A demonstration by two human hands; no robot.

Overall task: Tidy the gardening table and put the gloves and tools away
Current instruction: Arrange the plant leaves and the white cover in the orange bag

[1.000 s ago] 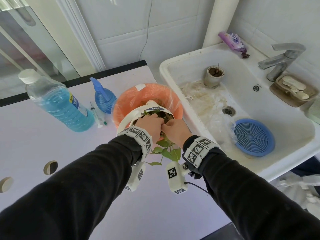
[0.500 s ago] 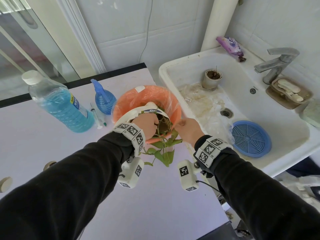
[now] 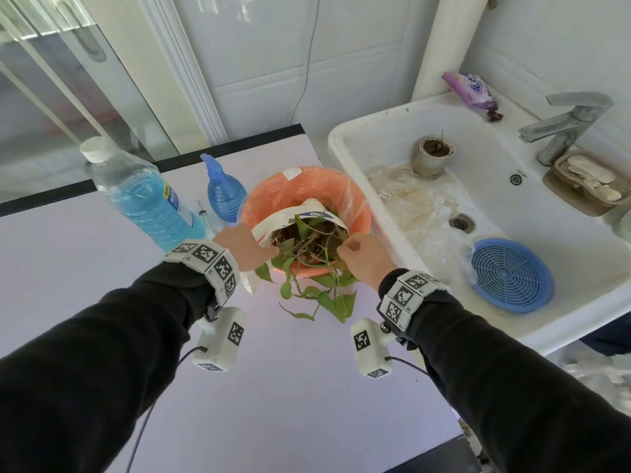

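Observation:
An orange bin [image 3: 355, 203] lined with clear plastic stands on the pale lilac table [image 3: 307, 387]. Over its near rim sits a white paper bag [image 3: 283, 220], open at the top, with soil, roots and a leafy green plant [image 3: 317, 291] spilling out toward me. My left hand [image 3: 242, 247] grips the bag's left edge. My right hand [image 3: 365, 257] pinches the bag's right side among the stems. Both wrists wear marker bands with small white boxes hanging below.
A large bottle of blue liquid [image 3: 146, 199], a blue spray bottle [image 3: 225, 192] and a syringe [image 3: 203, 215] stand left of the bin. On the right is a white sink [image 3: 341, 145] holding a small grey pot [image 3: 432, 155], a blue strainer [image 3: 508, 274] and crumpled plastic film.
Both hands were bunched together over the bag's mouth. They have spread apart to its two sides, the bag now gapes open, and more of the plant hangs out over the bin's near rim.

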